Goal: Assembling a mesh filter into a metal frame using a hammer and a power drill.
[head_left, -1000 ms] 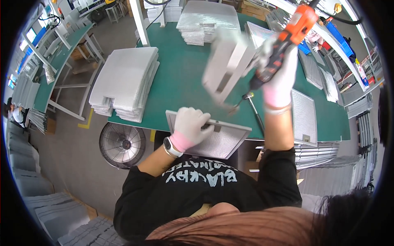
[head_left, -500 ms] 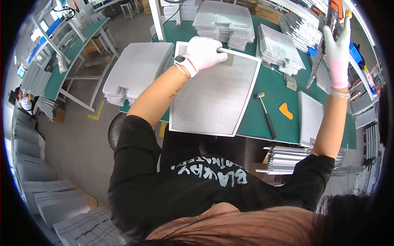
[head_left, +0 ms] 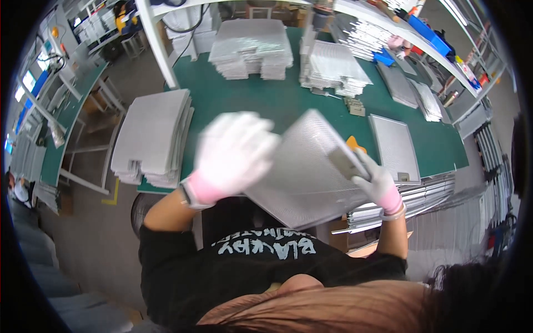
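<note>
A rectangular mesh filter panel [head_left: 302,172] with a thin metal frame is tilted above the table's front edge, in front of my body. My right hand [head_left: 378,186], in a white glove with a pink cuff, grips its right edge beside a small grey plate [head_left: 341,162] on the mesh. My left hand [head_left: 236,152], gloved alike, is raised to the left of the panel. Motion smears its fingers, so whether it is open or closed is unclear. An orange flat piece [head_left: 355,144] peeks out behind the panel's right edge.
The green table [head_left: 186,73] bears stacks of mesh sheets [head_left: 150,127] at left, more stacks [head_left: 250,44] at the back, small metal brackets [head_left: 354,106] and another framed panel [head_left: 394,147] at right. A white upright [head_left: 155,44] and overhead shelf stand over it. Metal strips [head_left: 427,194] lie below its front edge.
My right hand has come down from the hanging orange-and-black tool to the panel's edge. My left hand has left the top edge. The panel has turned and tilted, and the view has shifted right.
</note>
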Demonstrator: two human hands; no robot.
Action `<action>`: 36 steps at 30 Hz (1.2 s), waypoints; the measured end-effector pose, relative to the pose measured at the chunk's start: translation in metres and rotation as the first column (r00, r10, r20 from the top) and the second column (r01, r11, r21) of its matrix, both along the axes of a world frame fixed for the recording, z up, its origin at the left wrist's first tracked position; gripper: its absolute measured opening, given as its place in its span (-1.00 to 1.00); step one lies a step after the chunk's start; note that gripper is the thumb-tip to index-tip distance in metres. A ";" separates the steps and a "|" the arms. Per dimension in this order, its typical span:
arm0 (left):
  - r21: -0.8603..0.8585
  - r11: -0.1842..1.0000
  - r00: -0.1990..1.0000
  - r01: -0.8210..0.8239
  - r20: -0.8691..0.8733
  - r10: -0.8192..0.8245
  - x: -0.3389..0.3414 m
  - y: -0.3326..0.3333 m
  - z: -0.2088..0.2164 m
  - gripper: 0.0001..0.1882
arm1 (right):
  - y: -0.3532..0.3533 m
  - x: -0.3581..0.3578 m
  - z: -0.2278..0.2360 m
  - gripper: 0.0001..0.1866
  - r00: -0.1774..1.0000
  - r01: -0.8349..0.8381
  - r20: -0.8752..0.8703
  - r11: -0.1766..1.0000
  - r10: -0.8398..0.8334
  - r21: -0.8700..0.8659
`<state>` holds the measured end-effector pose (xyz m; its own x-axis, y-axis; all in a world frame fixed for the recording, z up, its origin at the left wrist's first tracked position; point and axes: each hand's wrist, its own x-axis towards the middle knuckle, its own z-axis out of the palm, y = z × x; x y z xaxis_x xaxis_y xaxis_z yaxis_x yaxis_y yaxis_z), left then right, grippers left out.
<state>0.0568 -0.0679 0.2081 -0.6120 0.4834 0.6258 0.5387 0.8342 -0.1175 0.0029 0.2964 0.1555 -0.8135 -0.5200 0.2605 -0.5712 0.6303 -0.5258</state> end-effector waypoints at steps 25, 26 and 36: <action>-0.316 0.391 0.116 -0.865 0.631 0.767 0.042 -0.206 -0.057 -0.08 | 0.219 -0.063 -0.184 -0.24 0.232 0.973 0.041 0.232 -0.972 0.005; -0.285 0.391 0.145 -0.875 0.616 0.774 0.048 -0.214 -0.049 -0.09 | 0.202 -0.060 -0.160 -0.33 0.284 0.916 0.071 0.292 -0.956 0.276; -0.395 0.309 0.015 -0.865 0.595 0.803 0.057 -0.230 -0.027 -0.05 | -0.051 -0.128 -0.056 -0.57 0.864 0.467 -0.224 0.884 -0.452 0.020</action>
